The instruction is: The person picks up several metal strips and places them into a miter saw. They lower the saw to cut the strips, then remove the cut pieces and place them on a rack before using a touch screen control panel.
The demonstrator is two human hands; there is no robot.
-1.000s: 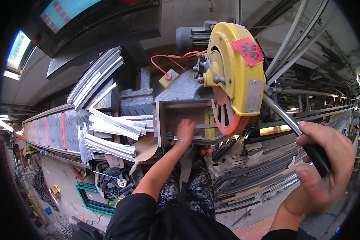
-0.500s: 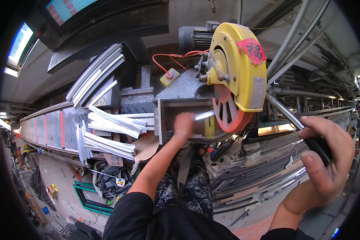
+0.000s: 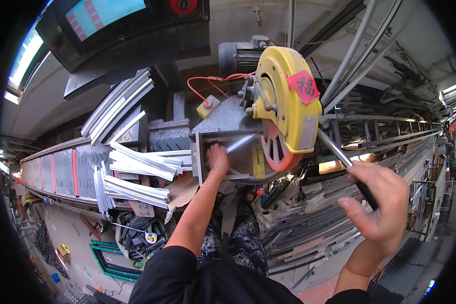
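Observation:
At the open box-like bay [image 3: 198, 162] of a cut-off saw, my left hand [image 3: 218, 159] has its fingers closed at the near end of a short silver metal strip [image 3: 241, 143]. The strip slants up to the right, its far end close to the red slotted blade guard [image 3: 277, 149]. Above stands the saw's yellow housing [image 3: 289, 106], with a red paper square on its side. On the right, my right hand [image 3: 380, 202] lies curled over the black grip [image 3: 366, 195] of the saw's lever, thumb held away from it. The cutting edge is hidden.
Several cut silver strips [image 3: 144, 162] lie heaped left of the bay, with more stacked [image 3: 117, 106] behind. A roller-like bed [image 3: 61, 169] runs left. Overhead hangs a control screen [image 3: 104, 17]. Long dark profiles [image 3: 309, 223] lie at lower right; a green frame [image 3: 109, 263] sits on the floor.
My left hand has shifted slightly left in the bay, and the strip now tilts more steeply. My right hand and the lever grip have swung left. The whole view has shifted a little.

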